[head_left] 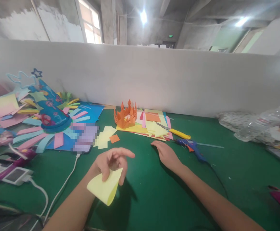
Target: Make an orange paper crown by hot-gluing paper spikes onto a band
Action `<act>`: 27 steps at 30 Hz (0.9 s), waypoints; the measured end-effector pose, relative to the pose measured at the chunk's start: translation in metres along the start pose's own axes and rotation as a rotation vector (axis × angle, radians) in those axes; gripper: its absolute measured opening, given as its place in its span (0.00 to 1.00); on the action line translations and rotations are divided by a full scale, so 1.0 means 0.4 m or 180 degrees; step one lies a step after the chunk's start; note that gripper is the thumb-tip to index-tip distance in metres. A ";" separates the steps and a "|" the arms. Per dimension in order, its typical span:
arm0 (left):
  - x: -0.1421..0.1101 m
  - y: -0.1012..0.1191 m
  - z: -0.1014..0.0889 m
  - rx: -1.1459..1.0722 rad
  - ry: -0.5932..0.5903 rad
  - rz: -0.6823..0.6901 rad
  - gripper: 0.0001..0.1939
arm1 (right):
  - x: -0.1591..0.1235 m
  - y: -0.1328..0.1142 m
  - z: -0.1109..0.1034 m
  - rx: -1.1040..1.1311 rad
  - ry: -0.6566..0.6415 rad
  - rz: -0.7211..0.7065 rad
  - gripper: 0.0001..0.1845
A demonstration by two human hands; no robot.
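Observation:
My left hand (112, 160) is raised over the green table, pinching a pale yellow piece of paper (103, 187) between the thumb and fingers. The paper is bent over into a rounded fold, and the index finger points to the right. My right hand (166, 154) rests low over the tabletop with its fingers stretched out and nothing visible in them. Just beyond it lie yellow paper pieces (158, 130) and a yellow-handled cutting tool (179, 133). To its right is a blue glue gun (194, 148). An orange folded-paper crown (125, 117) stands farther back.
Small yellow squares (103, 136) and an orange square (114, 138) lie left of centre, beside a phone (84, 138) on a white cable. A blue decorated cone hat (54, 112) with paper strips stands left. A plastic bottle (262, 123) lies right. A white partition (154, 77) closes the back.

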State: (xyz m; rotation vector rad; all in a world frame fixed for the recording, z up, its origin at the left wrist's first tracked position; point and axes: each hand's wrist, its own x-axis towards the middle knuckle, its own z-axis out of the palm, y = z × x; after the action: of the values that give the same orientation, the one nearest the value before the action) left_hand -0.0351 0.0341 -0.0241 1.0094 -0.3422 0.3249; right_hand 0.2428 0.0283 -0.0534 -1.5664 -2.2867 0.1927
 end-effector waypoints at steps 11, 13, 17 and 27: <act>-0.019 -0.005 -0.007 0.0403 0.0414 0.0168 0.46 | -0.086 -0.206 -0.047 0.1623 -0.1384 -0.1476 0.25; -0.027 -0.002 -0.011 0.0333 0.0537 0.0147 0.47 | -0.081 -0.216 -0.073 0.1608 -0.1454 -0.1456 0.24; -0.038 0.004 -0.019 0.0276 0.0519 0.0398 0.44 | -0.038 -0.148 -0.065 0.0638 -0.0786 0.0025 0.28; -0.046 0.019 -0.013 0.0234 0.0536 0.0693 0.38 | -0.022 -0.105 0.011 -0.0070 -0.0658 0.0333 0.27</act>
State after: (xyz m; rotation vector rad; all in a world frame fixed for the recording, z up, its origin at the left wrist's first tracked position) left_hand -0.0541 0.0403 -0.0285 1.0111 -0.2894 0.6195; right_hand 0.2075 0.0050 -0.0462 -1.7520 -2.3676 0.3738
